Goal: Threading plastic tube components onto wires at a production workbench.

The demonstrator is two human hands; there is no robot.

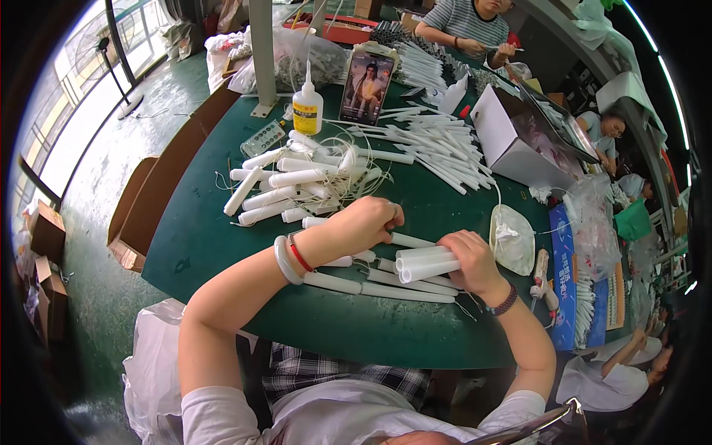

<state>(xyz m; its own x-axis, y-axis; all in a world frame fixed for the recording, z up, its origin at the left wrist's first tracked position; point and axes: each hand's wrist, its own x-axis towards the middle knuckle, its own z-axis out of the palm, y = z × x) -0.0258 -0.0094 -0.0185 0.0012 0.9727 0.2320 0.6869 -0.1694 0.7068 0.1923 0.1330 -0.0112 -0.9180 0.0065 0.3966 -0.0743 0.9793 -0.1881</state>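
Observation:
Several short white plastic tubes (pixel 426 261) lie bundled side by side in my right hand (pixel 475 259), their open ends toward me. My left hand (pixel 374 221) is curled above the table, its fingertips by the end of another white tube (pixel 410 240); what they pinch is hidden. Below both hands, long white tubes (pixel 386 292) with thin wires at their ends rest on the green table (pixel 326 326). A heap of white tubes tangled with thin wires (pixel 297 178) lies beyond my left forearm.
Behind the heap stand a glue bottle (pixel 307 110) and a propped phone (pixel 367 83). Pointed white sticks (pixel 437 144) spread toward a white box (pixel 512 141). On the right lie a white face mask (pixel 512 241) and a blue carton (pixel 564 282). A co-worker (pixel 471 30) sits opposite.

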